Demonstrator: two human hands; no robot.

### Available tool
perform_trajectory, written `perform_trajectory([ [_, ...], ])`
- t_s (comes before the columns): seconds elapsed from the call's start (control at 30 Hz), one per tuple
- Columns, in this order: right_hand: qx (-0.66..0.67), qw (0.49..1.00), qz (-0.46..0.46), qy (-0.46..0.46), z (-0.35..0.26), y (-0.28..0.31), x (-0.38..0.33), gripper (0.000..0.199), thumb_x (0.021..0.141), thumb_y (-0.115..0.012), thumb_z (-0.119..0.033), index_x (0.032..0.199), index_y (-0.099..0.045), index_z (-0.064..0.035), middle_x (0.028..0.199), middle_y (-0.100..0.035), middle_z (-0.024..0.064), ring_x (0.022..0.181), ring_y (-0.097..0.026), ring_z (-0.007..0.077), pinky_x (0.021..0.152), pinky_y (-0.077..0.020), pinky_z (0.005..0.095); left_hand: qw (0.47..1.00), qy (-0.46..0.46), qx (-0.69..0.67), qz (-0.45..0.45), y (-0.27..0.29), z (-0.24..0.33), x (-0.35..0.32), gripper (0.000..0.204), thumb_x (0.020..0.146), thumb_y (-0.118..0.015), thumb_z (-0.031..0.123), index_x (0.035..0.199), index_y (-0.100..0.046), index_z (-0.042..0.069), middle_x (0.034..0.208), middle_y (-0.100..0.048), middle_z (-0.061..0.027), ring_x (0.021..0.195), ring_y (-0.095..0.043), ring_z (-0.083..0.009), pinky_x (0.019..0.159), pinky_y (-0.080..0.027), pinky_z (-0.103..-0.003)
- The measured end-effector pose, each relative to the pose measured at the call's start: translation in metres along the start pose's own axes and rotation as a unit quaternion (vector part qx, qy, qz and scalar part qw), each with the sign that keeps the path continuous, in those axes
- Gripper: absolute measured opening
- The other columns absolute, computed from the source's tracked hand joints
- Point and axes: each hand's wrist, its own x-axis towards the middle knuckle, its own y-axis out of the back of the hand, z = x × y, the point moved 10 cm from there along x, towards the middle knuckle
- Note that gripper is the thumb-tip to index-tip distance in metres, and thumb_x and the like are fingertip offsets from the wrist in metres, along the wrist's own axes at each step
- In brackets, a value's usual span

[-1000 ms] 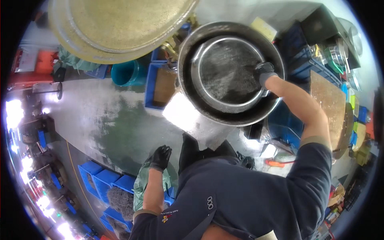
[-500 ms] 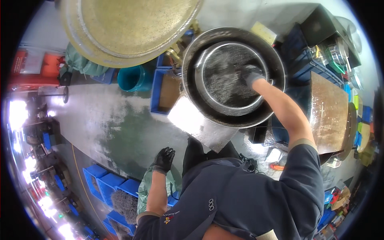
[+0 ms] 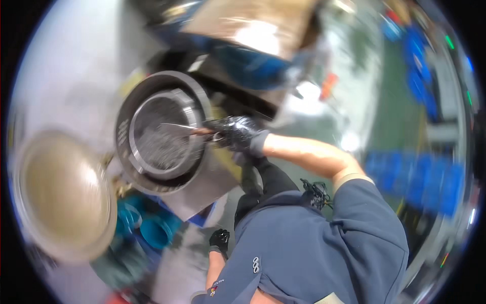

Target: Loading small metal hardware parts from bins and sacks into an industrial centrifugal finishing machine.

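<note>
My right hand (image 3: 238,133), in a wet black glove, is closed on a thin pointed tool with a brown handle (image 3: 202,131); blur hides its exact kind. The tool reaches over the right rim of a large round metal tub (image 3: 125,152). Inside the tub sits a smaller round metal pan (image 3: 135,158), with dark grey, rough-looking contents (image 3: 162,144). Low beside my body hangs my left hand (image 3: 219,239), also black-gloved, its fingers curled in with nothing visible in them.
A wide yellowish round bowl (image 3: 61,195) stands at the left. Teal buckets (image 3: 157,232) are on the floor below the tub, and a grey metal sheet (image 3: 195,195) juts out beside it. Beyond is a brown-topped box (image 3: 217,17). Blue bins (image 3: 415,180) lie at the right.
The view has swung round to the right, so the tub now appears farther left. My right hand has come out of the inner pan and now holds the thin tool at the rim.
</note>
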Motion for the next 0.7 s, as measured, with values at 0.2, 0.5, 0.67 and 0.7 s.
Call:
perform_trajectory([
  [0.2,-0.042,0.925,0.067,-0.373,0.121,0.069,-0.323,0.039,0.096,-0.049,-0.034,0.132,-0.056,-0.0225,0.098,-0.067,0.0116,0.068,-0.061,0.0137,0.062,-0.05,0.0301,0.843,-0.126,0.493,-0.176,-0.051,0.012,0.059,0.025,0.094,-0.048,0.018,0.111,-0.061,0.006,0.11,-0.063,-0.0161,0.102,-0.06,-0.0318,0.093,-0.048,-0.042],
  [0.5,0.352,0.477,0.453,-0.666,0.116,0.062,-0.91,0.028,0.096,-0.053,-0.027,0.106,-0.064,-0.0034,0.087,-0.071,0.0098,0.068,-0.066,0.013,0.056,-0.0514,0.0281,0.543,-0.177,0.778,-0.261,-0.232,0.012,0.073,0.029,0.095,-0.044,0.029,0.108,-0.064,0.014,0.106,-0.068,-0.0089,0.103,-0.062,-0.029,0.087,-0.049,-0.041],
  [0.67,0.251,0.514,0.353,-0.74,0.108,0.063,-1.088,0.031,0.098,-0.049,-0.033,0.103,-0.065,-0.0073,0.084,-0.068,0.0133,0.07,-0.066,0.0149,0.055,-0.051,0.035,0.663,-0.177,0.584,-0.434,-0.409,-0.048,0.024,0.034,0.093,-0.045,0.035,0.112,-0.063,0.013,0.109,-0.067,-0.0114,0.106,-0.061,-0.033,0.089,-0.048,-0.043],
  [0.7,0.125,0.513,0.321,-0.786,0.105,0.083,-1.119,0.04,0.097,-0.044,-0.04,0.109,-0.063,-0.007,0.094,-0.067,0.0172,0.081,-0.066,0.0263,0.068,-0.0504,0.0397,0.655,-0.062,0.68,-0.324,-0.411,-0.052,0.057,0.033,0.094,-0.044,0.029,0.114,-0.062,0.01,0.11,-0.066,-0.0145,0.105,-0.061,-0.0355,0.091,-0.048,-0.044],
])
